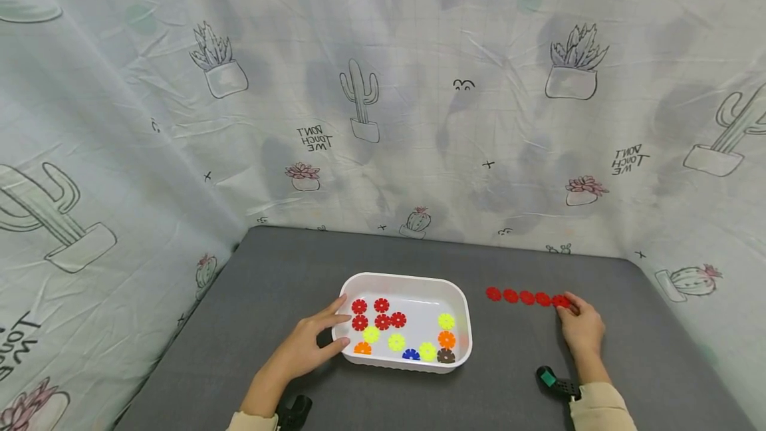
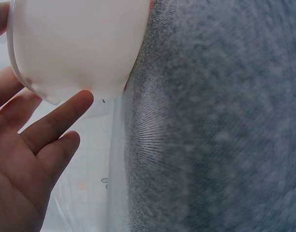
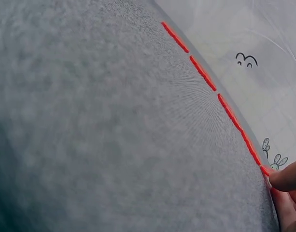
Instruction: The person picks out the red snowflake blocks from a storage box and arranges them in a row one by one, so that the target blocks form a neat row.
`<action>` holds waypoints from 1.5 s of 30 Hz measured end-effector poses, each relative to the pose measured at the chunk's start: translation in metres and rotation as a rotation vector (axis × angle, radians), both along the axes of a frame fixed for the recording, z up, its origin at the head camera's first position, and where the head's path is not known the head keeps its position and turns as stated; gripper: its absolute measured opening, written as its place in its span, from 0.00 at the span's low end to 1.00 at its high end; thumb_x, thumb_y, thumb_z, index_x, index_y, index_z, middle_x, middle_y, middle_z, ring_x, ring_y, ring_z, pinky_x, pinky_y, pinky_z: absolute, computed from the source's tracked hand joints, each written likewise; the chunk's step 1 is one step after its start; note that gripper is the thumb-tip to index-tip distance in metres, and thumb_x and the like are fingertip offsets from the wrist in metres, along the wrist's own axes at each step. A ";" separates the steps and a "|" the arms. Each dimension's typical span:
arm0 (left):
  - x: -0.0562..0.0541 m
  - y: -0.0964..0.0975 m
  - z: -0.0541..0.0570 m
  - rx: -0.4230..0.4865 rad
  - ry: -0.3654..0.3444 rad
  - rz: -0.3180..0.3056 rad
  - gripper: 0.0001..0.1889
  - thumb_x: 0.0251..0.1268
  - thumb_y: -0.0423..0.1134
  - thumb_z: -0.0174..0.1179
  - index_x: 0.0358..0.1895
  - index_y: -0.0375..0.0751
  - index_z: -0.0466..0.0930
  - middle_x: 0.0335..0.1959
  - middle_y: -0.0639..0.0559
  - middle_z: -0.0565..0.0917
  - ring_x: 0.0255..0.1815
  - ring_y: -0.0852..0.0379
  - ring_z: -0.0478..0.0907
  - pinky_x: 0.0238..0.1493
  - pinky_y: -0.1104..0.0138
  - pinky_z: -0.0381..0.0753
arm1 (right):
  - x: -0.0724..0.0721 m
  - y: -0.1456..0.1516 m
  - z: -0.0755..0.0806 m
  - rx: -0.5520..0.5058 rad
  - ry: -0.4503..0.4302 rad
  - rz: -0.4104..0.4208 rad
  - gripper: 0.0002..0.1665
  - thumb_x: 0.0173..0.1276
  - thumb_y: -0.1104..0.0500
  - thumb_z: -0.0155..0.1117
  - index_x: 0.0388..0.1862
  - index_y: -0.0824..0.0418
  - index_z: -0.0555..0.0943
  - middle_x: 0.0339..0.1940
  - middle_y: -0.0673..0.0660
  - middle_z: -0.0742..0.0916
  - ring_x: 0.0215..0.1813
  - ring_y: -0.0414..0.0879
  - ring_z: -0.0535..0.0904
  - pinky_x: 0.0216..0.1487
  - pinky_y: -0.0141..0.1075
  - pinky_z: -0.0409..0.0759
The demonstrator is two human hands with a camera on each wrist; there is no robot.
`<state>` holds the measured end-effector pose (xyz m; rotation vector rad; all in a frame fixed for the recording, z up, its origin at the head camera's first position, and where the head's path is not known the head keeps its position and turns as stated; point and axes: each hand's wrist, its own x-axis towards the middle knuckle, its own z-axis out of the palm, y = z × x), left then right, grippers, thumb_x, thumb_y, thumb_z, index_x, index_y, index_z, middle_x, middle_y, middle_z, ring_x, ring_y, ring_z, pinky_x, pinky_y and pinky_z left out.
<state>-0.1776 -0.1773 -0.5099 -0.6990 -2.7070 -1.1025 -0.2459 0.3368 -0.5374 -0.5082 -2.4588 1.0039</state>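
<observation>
My left hand (image 1: pixel 308 349) is at the left end of a white plastic tray (image 1: pixel 407 279), some fingers reaching over its rim. In the left wrist view, two fingers (image 2: pixel 65 116) of that hand lie outside the tray's wall (image 2: pixel 80 48). Several red notched discs (image 1: pixel 382 305) lie inside the tray, along with yellow ones (image 1: pixel 397 342), orange ones (image 1: pixel 446 339), a blue one (image 1: pixel 411 354) and a brown one (image 1: pixel 445 356). My right hand (image 1: pixel 583 330) pinches a red notched disc (image 1: pixel 560 300) at the right end of a row.
Several more red discs (image 1: pixel 527 298) make up that row, lying flat on the grey table (image 1: pixel 509 378) right of the tray. A pale curtain (image 1: pixel 419 118) with cactus drawings hangs behind and at both sides. Each wrist wears a black device (image 1: pixel 556 383).
</observation>
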 end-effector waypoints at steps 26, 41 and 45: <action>-0.001 -0.003 0.001 0.003 -0.033 -0.016 0.25 0.61 0.53 0.61 0.57 0.43 0.79 0.72 0.53 0.64 0.69 0.49 0.66 0.62 0.46 0.70 | 0.013 -0.017 0.013 -0.291 -0.003 0.053 0.32 0.69 0.58 0.57 0.68 0.70 0.65 0.65 0.72 0.73 0.60 0.54 0.73 0.33 0.08 0.63; 0.000 -0.004 0.002 -0.002 -0.044 -0.012 0.24 0.61 0.51 0.61 0.57 0.42 0.79 0.72 0.51 0.64 0.69 0.49 0.65 0.62 0.45 0.69 | 0.034 -0.122 0.059 -0.317 0.201 0.540 0.30 0.64 0.64 0.64 0.65 0.67 0.69 0.64 0.68 0.75 0.54 0.24 0.72 0.52 0.12 0.69; 0.000 -0.004 0.002 -0.001 -0.034 -0.019 0.24 0.61 0.53 0.61 0.57 0.42 0.79 0.72 0.50 0.64 0.69 0.49 0.66 0.62 0.45 0.70 | 0.040 -0.158 0.065 -0.273 0.270 0.671 0.30 0.62 0.67 0.65 0.63 0.68 0.71 0.61 0.67 0.78 0.61 0.47 0.75 0.57 0.14 0.66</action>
